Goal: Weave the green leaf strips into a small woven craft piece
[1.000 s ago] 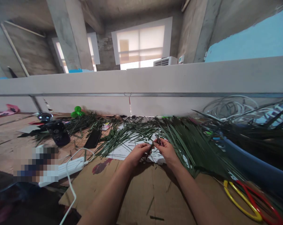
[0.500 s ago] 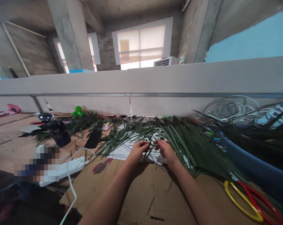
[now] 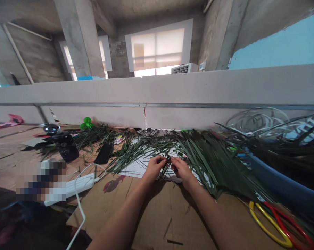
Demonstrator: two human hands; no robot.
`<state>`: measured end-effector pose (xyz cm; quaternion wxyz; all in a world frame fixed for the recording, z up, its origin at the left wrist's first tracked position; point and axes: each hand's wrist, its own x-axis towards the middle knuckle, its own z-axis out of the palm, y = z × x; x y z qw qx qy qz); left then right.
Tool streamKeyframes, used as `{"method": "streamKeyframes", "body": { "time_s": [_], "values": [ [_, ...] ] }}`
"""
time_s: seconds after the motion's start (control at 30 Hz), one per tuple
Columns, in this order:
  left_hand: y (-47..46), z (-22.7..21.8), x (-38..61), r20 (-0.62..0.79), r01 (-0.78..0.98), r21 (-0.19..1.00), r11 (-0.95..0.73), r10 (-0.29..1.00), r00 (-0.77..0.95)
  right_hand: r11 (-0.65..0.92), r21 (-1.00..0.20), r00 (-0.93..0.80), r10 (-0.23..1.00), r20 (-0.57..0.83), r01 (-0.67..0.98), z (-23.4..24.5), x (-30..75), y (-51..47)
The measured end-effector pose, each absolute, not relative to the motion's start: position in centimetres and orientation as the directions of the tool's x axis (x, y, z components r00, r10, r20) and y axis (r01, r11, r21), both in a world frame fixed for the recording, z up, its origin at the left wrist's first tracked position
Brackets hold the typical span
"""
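Note:
Close together at the middle of the bench, my two hands work on narrow dark green leaf strips point(image 3: 168, 159). My left hand point(image 3: 156, 165) pinches a strip between thumb and fingertips. My right hand point(image 3: 181, 168) has its fingertips closed on the same piece, almost touching the left. How the strips are folded is too small to make out. Beneath and behind the hands, loose green leaf strips point(image 3: 136, 151) lie scattered over a white paper sheet point(image 3: 133, 168). A thick bundle of long leaves point(image 3: 216, 159) fans out just right of my right hand.
Scissors with yellow and red handles point(image 3: 271, 222) lie at the lower right, near a blue basin point(image 3: 277, 177). On the left are a white power strip point(image 3: 71, 189), a phone point(image 3: 104, 153), a dark cup point(image 3: 65, 146) and a green fan point(image 3: 86, 123). Cardboard point(image 3: 172, 215) lies under my forearms.
My right hand has moved left, closing the gap to my left hand, and its fingertips now meet the strip there. My left hand has hardly moved.

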<state>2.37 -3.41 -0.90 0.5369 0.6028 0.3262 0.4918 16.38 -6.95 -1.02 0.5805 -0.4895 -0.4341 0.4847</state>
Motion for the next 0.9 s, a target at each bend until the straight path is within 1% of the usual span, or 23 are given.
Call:
{"method": "streamKeyframes", "body": {
  "time_s": [0.5, 0.67, 0.9],
  "values": [
    [-3.3, -1.6, 2.8, 0.252, -0.175, 0.963, -0.206, 0.921, 0.298, 0.105, -0.975, 0.216, 0.974, 0.061, -0.196, -1.7, 15.5, -6.8],
    [-3.2, -1.7, 2.8, 0.24, -0.188, 0.964, -0.19, 0.924, 0.299, 0.142, -0.965, 0.234, 0.968, 0.089, -0.22, -1.6, 15.3, -6.9],
    [-3.3, -1.6, 3.0, 0.22, -0.205, 0.965, -0.163, 0.928, 0.299, 0.152, -0.962, 0.254, 0.963, 0.092, -0.228, -1.5, 15.4, -6.7]
  ]
}}
